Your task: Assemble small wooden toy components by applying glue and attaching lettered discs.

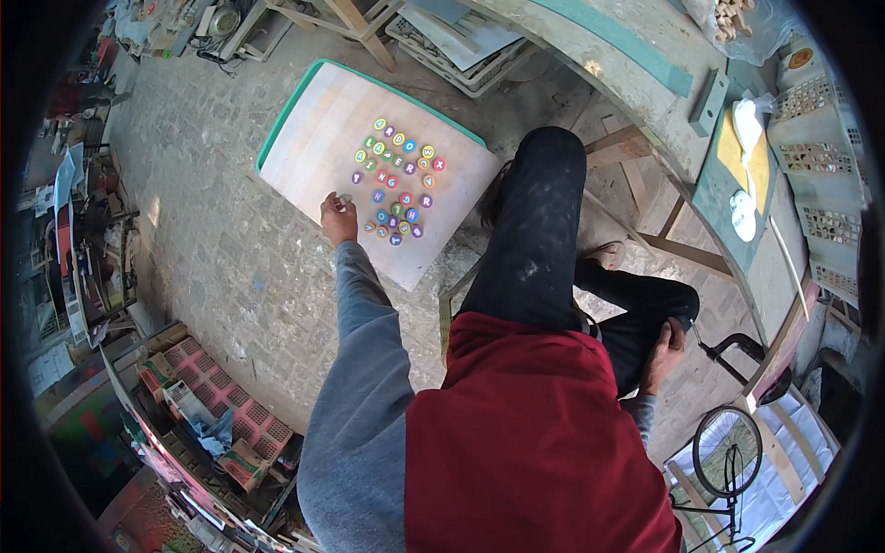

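Pinching a small greenish disc (345,198) between thumb and fingers: left hand (339,219), at the left edge of the low counter (318,129). Disc sits at the fingertips, partly hidden by them, left of the other discs, apart from them. Right hand (666,355) lies on the bent right knee, well away from the counter; cannot tell if its fingers grip anything.

Counter has a pale top, green rim (291,109) along the far side, tilted in view. On it, lettered discs (392,182) in red, blue, green, purple, yellow and orange, set in rough rows; upper group larger, lower group a tighter cluster nearer the person. Some discs touch or nearly touch, others stand apart.

Person seated, dark trousers (530,221) with pale smudges, red garment (544,442) over grey sleeves (355,304). Left leg beside the counter's right edge.

Right side: a second counter (645,101) with a long teal strip (618,41), wooden sticks (733,18) in a clear bag, pale perforated crate (816,161) next to it. Black clamp (737,350) lower right, spoked wheel (696,444) below that. Lower left, pink perforated crates (226,387). Paved floor (221,212), dusty.
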The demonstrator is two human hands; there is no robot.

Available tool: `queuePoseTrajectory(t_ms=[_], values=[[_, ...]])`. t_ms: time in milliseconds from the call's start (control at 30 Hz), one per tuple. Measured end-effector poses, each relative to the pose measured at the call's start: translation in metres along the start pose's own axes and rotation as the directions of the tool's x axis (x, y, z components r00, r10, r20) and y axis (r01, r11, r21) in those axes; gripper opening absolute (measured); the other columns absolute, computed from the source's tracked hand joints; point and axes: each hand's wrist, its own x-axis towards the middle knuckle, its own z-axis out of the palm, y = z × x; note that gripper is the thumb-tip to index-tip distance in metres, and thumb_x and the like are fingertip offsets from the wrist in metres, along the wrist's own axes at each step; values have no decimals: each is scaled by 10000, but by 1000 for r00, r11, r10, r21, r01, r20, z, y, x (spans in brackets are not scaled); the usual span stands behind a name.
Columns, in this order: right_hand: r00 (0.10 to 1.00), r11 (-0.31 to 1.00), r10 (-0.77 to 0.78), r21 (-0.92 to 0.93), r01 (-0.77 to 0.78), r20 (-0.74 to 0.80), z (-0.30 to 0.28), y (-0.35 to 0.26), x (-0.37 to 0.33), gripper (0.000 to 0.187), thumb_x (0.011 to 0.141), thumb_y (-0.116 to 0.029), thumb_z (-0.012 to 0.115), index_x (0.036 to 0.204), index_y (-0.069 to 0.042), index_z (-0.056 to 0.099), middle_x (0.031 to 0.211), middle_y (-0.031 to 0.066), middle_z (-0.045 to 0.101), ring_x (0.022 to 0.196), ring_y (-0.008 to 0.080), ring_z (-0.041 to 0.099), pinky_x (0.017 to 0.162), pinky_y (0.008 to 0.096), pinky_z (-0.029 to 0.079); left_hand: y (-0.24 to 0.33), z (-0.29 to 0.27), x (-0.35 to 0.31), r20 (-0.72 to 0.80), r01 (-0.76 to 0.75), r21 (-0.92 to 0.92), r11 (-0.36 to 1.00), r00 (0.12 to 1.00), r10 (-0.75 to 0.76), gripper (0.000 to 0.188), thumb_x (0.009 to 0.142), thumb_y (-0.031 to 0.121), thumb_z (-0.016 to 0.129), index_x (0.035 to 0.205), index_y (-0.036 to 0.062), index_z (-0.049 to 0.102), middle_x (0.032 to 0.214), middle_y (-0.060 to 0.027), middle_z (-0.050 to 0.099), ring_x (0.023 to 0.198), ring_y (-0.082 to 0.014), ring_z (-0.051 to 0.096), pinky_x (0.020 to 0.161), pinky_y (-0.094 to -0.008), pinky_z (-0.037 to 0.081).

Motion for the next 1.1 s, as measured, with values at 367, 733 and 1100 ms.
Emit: queuePoseTrajectory(t_ms=[367, 733, 1100], values=[[1000, 999, 24, 26, -24, -14, 2, -5, 1, 225, 925, -124, 593, 1062, 34, 674, 1055, 151, 673, 1005, 276, 620, 941, 365, 452, 13, 22, 15, 337, -228, 155, 961, 927, 166, 233, 805, 100, 633, 1035, 127, 667, 1020, -139, 637, 905, -366, 651, 774, -481, 537], [999, 999, 31, 10, -31, -6, 2, -7, 1, 218, 922, -112, 589, 1056, 40, 671, 1056, 153, 671, 1002, 276, 621, 941, 362, 454, 24, 35, 16, 407, -255, 233, 938, 902, 144, 282, 800, 77, 622, 1066, 168, 654, 1120, -80, 601, 967, -334, 659, 774, -475, 556], [999, 999, 47, 22, -47, -3, 3, -4, 2, 219, 923, -115, 590, 1052, 43, 670, 1055, 158, 672, 1012, 280, 622, 950, 369, 453, 13, 42, 16, 409, -255, 217, 942, 900, 150, 308, 811, 72, 596, 1095, 183, 638, 1107, -92, 603, 960, -362, 651, 764, -494, 545]])
